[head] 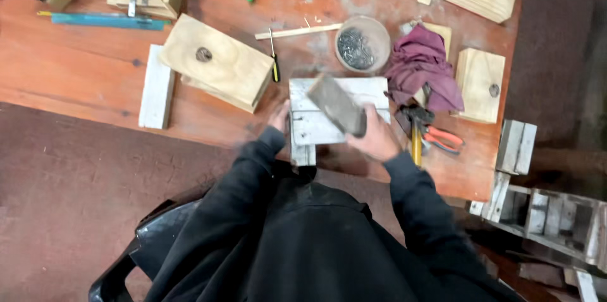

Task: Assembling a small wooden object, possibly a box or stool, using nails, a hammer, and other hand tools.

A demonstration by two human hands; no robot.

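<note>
A small box of whitewashed wooden slats lies on the red table's near edge in front of me. My left hand presses against its left side. My right hand grips a grey rectangular block, blurred with motion, held slanted across the top of the box. Both arms wear dark sleeves.
A bowl of nails, a purple rag, a hammer and orange-handled pliers lie to the right. Pale wooden boxes, a white slat, a screwdriver and a blue ruler share the table. Slat crates stand at right.
</note>
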